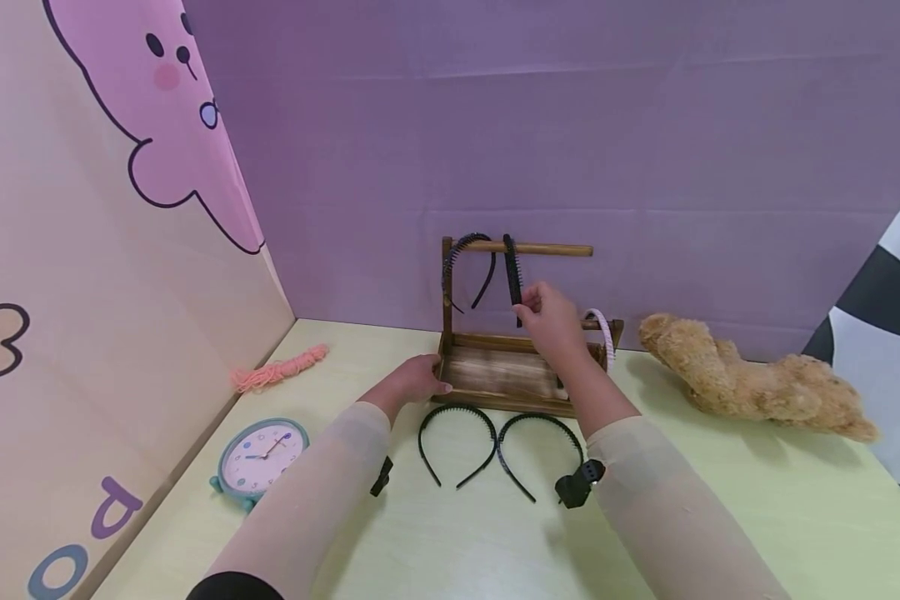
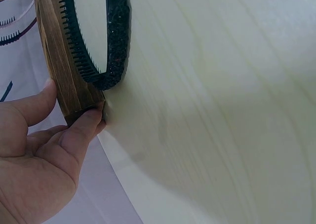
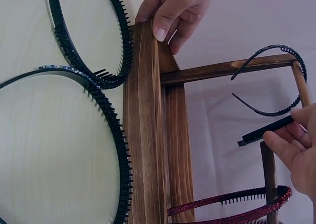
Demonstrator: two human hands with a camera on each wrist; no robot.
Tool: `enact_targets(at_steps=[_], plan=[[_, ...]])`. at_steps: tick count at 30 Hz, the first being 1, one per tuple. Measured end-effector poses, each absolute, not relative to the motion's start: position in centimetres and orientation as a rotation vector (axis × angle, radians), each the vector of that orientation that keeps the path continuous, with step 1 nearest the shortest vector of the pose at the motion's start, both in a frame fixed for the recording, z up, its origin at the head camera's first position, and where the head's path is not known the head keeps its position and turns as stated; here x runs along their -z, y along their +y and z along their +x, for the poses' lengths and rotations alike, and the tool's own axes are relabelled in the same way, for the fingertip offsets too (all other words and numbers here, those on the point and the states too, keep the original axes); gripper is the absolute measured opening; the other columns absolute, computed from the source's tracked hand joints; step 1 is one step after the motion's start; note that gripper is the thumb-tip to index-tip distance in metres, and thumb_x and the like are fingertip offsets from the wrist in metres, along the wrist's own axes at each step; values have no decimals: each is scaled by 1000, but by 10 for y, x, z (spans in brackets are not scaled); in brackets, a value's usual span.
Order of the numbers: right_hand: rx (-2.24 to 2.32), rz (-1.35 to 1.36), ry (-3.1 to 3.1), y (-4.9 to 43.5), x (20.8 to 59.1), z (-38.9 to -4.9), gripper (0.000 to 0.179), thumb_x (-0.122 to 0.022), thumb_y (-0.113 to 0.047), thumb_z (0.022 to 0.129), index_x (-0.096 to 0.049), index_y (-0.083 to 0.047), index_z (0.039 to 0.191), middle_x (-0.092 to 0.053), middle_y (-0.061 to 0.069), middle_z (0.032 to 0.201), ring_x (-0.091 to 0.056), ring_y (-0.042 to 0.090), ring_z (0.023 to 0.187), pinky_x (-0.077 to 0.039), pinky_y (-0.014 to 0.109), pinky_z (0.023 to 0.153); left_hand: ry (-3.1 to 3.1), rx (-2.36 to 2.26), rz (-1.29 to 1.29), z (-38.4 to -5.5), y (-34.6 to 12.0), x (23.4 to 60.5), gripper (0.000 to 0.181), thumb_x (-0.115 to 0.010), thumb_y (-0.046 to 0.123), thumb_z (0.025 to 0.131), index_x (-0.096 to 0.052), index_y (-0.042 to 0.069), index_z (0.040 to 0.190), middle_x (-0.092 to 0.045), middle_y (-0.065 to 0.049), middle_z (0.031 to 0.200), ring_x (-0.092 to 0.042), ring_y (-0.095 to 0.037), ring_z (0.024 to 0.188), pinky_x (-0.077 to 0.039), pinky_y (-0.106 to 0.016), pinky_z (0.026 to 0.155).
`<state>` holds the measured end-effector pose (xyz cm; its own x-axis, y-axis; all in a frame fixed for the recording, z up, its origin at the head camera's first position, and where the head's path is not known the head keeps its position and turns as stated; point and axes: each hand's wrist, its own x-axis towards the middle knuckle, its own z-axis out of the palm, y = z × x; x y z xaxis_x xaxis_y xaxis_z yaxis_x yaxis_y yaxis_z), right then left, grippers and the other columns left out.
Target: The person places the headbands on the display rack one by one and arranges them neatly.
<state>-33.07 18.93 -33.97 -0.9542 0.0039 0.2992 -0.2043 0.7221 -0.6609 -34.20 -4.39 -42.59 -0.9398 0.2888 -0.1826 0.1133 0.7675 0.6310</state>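
Note:
A wooden display rack stands at the back of the table, and my left hand grips its left end low down. My right hand pinches the lower part of a black toothed headband on the upper bar. To its left a second black headband hangs from that bar. A pale pink headband is on the lower bar at right, and a red glittery headband shows in the right wrist view. Two black headbands, a left one and a right one, lie before the rack.
On the left of the table are a teal alarm clock and a bundle of coral yarn. A fluffy brown plush lies at the right. A purple backdrop rises behind the rack.

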Motion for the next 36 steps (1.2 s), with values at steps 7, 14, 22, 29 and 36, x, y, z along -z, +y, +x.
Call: enact_targets(at_steps=[7, 14, 22, 29, 36], plan=[[-1003, 163, -2685, 189, 343, -332, 23, -55, -28, 101, -59, -10, 116, -64, 10, 113, -61, 27, 101, -51, 43, 84, 2693, -925, 305, -341, -44, 425, 70, -66, 25, 95, -32, 4, 153, -39, -16, 154, -35, -32, 143, -33, -45, 117], [-1025, 229, -2664, 193, 346, -321, 23, -53, -28, 102, -60, -9, 114, -65, 9, 109, -60, 26, 96, -51, 42, 81, 2699, -914, 314, -342, -43, 425, 69, -65, 25, 96, -32, 5, 153, -39, -16, 154, -35, -31, 143, -32, -45, 117], [-1012, 324, -2858, 198, 358, -293, 23, -54, -35, 101, -61, -15, 111, -67, 5, 102, -61, 22, 89, -52, 37, 76, 2699, -925, 326, -341, -44, 424, 69, -65, 24, 96, -32, 3, 152, -41, -17, 153, -37, -32, 142, -33, -45, 117], [-941, 435, -3093, 198, 383, -271, 21, -61, -38, 98, -62, -17, 100, -66, 3, 88, -62, 20, 75, -50, 31, 63, 2699, -923, 317, -342, -44, 426, 70, -65, 25, 96, -32, 4, 153, -40, -17, 153, -36, -32, 143, -32, -44, 117], [-971, 421, -3230, 193, 403, -250, 19, -67, -34, 94, -62, -15, 93, -66, 10, 84, -64, 22, 69, -54, 32, 59, 2698, -920, 319, -340, -44, 425, 69, -65, 25, 96, -33, 4, 153, -41, -17, 153, -37, -32, 142, -33, -45, 117]])
